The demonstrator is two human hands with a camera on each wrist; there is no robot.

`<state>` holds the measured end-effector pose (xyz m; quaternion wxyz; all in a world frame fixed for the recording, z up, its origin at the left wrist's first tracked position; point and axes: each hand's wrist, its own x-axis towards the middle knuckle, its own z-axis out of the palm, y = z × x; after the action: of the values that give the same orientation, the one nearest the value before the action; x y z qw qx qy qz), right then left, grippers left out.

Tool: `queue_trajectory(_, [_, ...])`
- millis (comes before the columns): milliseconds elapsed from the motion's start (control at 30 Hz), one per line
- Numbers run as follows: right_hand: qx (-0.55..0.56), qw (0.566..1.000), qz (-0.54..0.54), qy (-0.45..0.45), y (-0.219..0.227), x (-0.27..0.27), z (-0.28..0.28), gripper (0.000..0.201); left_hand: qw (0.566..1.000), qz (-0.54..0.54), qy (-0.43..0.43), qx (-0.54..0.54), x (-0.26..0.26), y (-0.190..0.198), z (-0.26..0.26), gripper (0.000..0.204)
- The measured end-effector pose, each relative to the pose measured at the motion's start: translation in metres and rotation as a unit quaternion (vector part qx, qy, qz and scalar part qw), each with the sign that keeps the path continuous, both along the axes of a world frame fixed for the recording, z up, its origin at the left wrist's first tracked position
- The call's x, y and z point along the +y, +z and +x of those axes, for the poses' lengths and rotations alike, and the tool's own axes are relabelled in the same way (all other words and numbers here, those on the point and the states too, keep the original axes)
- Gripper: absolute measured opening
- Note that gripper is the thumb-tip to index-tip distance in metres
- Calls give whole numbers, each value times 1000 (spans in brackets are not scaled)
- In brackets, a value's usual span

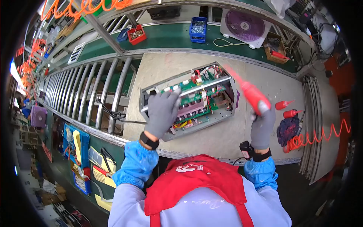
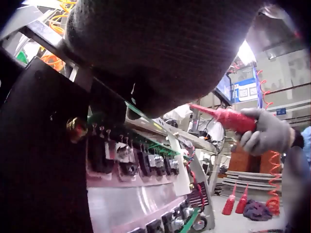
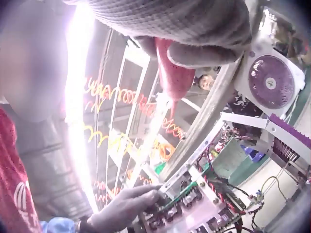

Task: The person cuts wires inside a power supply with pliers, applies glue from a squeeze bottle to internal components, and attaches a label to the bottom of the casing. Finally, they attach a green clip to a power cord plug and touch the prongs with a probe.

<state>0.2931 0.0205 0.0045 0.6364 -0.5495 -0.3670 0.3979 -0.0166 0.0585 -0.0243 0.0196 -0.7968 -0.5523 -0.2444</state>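
A grey metal chassis (image 1: 211, 123) with its top off lies slanted on the bench, showing green circuit boards (image 1: 194, 109) and wiring inside. My gloved left hand (image 1: 162, 113) rests over its left end, fingers laid across the top near the rail; the right wrist view shows that left hand (image 3: 119, 213) at the chassis edge. To the right of the chassis, my gloved right hand (image 1: 262, 130) grips a red squeeze bottle (image 1: 251, 94). The bottle's thin nozzle points up and left, towards the chassis's far right corner. In the left wrist view the bottle (image 2: 235, 120) is held in the air.
Two more red bottles (image 1: 283, 104) lie on the right, by a dark rag (image 1: 288, 130) and a coiled orange hose (image 1: 321, 136). A roller conveyor (image 1: 90, 92) adjoins at left, a black cable (image 1: 113, 113) over it. Beyond stand a blue bin (image 1: 198, 30), red bin (image 1: 137, 36) and fan unit (image 1: 245, 24).
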Motion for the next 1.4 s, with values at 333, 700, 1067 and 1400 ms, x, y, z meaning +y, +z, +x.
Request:
queue_trajectory(333, [154,977,-45,-143,-74,44,-12,33,977,-134,-150,-68,-99,2,23,43])
queue_trajectory(700, [39,992,-70,-99,-90,56,-24,47,865,-251,174,-398,-42,-21,-63,27])
queue_trajectory(1067, [-28,998,25,58,-105,231,-40,37,874,-132,322,-339,-123,-45,34,24])
queue_trajectory(1400, [-98,993,69,-22,-10,101,-12,39,893,-219,130,-371,-118,-53,-5,23])
